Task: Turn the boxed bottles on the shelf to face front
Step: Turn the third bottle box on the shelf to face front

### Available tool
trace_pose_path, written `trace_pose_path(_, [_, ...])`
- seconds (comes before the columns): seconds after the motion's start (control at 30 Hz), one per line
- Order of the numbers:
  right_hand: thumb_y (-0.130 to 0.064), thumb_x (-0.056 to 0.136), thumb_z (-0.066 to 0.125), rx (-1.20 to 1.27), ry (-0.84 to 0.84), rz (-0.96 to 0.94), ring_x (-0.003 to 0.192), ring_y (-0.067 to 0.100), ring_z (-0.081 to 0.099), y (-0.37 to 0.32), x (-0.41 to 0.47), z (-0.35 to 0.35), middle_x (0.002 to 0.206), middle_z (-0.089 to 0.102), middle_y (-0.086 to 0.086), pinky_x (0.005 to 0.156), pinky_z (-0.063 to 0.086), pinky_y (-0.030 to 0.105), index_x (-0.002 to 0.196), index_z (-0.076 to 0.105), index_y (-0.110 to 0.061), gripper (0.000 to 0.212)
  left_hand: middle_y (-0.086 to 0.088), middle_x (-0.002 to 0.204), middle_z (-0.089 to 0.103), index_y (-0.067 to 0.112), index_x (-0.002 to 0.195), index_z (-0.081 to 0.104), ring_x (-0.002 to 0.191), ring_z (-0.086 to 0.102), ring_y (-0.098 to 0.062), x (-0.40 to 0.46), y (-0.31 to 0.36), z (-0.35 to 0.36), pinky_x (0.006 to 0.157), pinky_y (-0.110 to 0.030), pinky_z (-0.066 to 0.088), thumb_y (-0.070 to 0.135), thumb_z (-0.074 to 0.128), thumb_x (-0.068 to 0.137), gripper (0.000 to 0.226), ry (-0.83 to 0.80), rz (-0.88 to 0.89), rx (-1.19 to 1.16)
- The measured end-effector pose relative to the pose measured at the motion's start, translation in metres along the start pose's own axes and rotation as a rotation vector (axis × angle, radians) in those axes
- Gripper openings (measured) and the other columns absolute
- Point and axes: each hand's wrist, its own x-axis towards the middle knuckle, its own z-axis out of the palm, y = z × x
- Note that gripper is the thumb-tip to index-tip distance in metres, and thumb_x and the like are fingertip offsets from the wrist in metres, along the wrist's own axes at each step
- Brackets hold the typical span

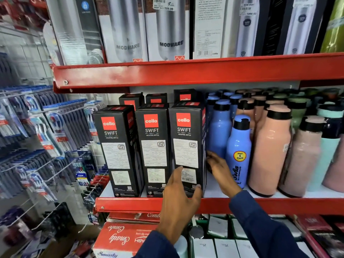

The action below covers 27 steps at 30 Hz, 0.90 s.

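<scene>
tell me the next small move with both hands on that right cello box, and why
Probably a small twist or nudge to square the right box with its two neighbours. The left hand presses its front low down and the right hand reaches round its right side, beside the blue bottle. Its label already faces out, so only fine alignment seems left.
</scene>
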Motion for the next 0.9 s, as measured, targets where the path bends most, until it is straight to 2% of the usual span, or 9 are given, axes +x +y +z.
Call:
trace_pose_path(0.1, [-0.007,0.096,0.048,-0.001,0.060,-0.077,0.103,0.010,0.064,-0.006,-0.014,-0.005,0.116,0.070,0.003,0.098,0.048,0.032,0.112,0.066,-0.018,0.027,-0.003,0.119,0.064,0.018,0.146,0.034,0.079,0.064,0.006,0.004,0.004,0.002,0.071,0.001,0.037,0.040,0.066,0.084,0.072,-0.012,0.012,-0.039])
trace_pose_path(0.23, [-0.006,0.092,0.058,-0.039,0.157,-0.184,0.076,-0.015,0.062,-0.009,-0.031,-0.005,0.096,0.068,-0.001,0.075,0.048,0.006,0.108,0.063,-0.019,0.021,-0.013,0.091,0.074,0.018,0.153,0.028,0.067,0.064,-0.020,0.017,-0.003,0.009,0.059,-0.018,0.036,0.032,0.061,0.091,0.071,0.001,0.052,-0.055])
trace_pose_path(0.3, [-0.009,0.090,0.062,-0.093,0.213,-0.228,0.077,-0.017,0.061,-0.008,-0.040,-0.002,0.098,0.069,-0.001,0.070,0.045,0.001,0.114,0.064,-0.014,0.025,-0.009,0.092,0.075,0.020,0.153,0.029,0.069,0.064,-0.019,0.025,-0.009,0.009,0.062,-0.022,0.042,0.026,0.055,0.096,0.063,0.000,0.035,-0.070])
trace_pose_path(0.37, [-0.009,0.089,0.063,-0.114,0.257,-0.252,0.081,-0.014,0.063,-0.004,-0.047,0.000,0.099,0.071,0.000,0.069,0.046,0.001,0.115,0.065,-0.014,0.027,-0.003,0.105,0.075,0.022,0.152,0.032,0.084,0.069,-0.017,0.030,-0.015,0.008,0.077,-0.027,0.052,0.025,0.052,0.098,0.058,-0.012,0.031,-0.074])
trace_pose_path(0.43, [-0.010,0.088,0.064,-0.130,0.280,-0.252,0.086,-0.010,0.065,0.002,-0.053,0.002,0.102,0.072,0.004,0.072,0.047,0.001,0.116,0.065,-0.016,0.028,-0.001,0.111,0.074,0.022,0.151,0.035,0.088,0.067,-0.014,0.030,-0.019,0.008,0.080,-0.019,0.051,0.021,0.051,0.099,0.055,-0.038,0.019,-0.089])
trace_pose_path(0.53, [-0.011,0.089,0.064,-0.149,0.282,-0.261,0.090,-0.012,0.064,0.009,-0.060,0.006,0.111,0.069,0.003,0.074,0.045,0.000,0.118,0.063,-0.016,0.030,0.008,0.074,0.066,0.019,0.149,0.037,0.057,0.058,-0.003,0.028,-0.019,0.008,0.057,-0.003,0.040,0.012,0.051,0.099,0.053,-0.089,0.008,-0.091])
trace_pose_path(0.67, [-0.008,0.089,0.064,-0.110,0.268,-0.260,0.096,-0.008,0.065,0.013,-0.067,0.008,0.117,0.067,0.001,0.073,0.049,0.003,0.119,0.063,-0.015,0.031,0.014,0.057,0.053,0.021,0.150,0.034,0.056,0.060,0.005,0.025,-0.021,0.006,0.048,-0.008,0.038,0.011,0.048,0.099,0.053,-0.110,0.004,-0.074])
trace_pose_path(0.8, [-0.011,0.088,0.065,-0.094,0.281,-0.249,0.100,0.003,0.067,0.017,-0.072,0.009,0.116,0.068,-0.001,0.077,0.053,0.010,0.115,0.063,-0.022,0.030,0.004,0.071,0.068,0.022,0.152,0.032,0.062,0.063,-0.006,0.020,-0.026,0.003,0.053,-0.010,0.045,0.015,0.051,0.098,0.057,-0.134,-0.017,-0.078])
trace_pose_path(0.9, [-0.010,0.086,0.066,-0.120,0.418,-0.304,0.096,0.009,0.067,0.013,-0.082,0.013,0.108,0.069,-0.002,0.079,0.054,0.016,0.109,0.064,-0.022,0.026,0.005,0.091,0.072,0.018,0.147,0.044,0.074,0.062,0.001,0.011,-0.026,-0.011,0.077,-0.019,0.055,0.023,0.059,0.096,0.054,-0.075,-0.028,-0.049])
